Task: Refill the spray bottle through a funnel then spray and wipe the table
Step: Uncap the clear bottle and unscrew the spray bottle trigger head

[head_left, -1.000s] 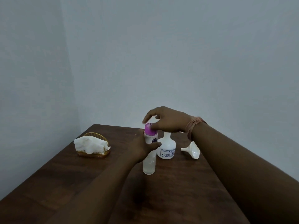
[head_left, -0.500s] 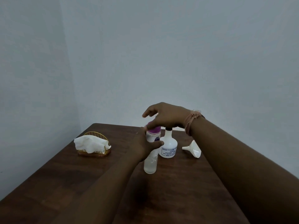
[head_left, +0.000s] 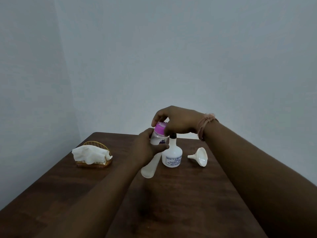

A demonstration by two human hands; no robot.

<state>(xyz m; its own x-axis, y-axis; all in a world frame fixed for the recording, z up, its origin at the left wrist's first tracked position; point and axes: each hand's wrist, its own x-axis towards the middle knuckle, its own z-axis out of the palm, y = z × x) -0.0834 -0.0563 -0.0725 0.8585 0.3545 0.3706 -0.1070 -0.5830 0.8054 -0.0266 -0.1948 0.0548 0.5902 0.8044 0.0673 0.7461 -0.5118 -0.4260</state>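
Note:
A tall clear bottle [head_left: 148,170] with a pink cap [head_left: 160,128] is held tilted above the brown table [head_left: 180,200], its base swung toward me. My left hand [head_left: 148,146] grips the bottle's upper body. My right hand [head_left: 176,121] comes over the top with fingers closed on the pink cap. Just behind stands a white round spray bottle [head_left: 172,156] with a printed label and a dark neck; its top is partly hidden by my right hand. A white funnel [head_left: 199,157] lies on its side to the right of it.
A wicker holder with white tissues [head_left: 91,155] sits at the table's left side near the wall corner. Grey walls close off the far and left edges of the table.
The clear bottle has gone from upright on the table to lifted and tilted. My right hand stays on the pink cap throughout.

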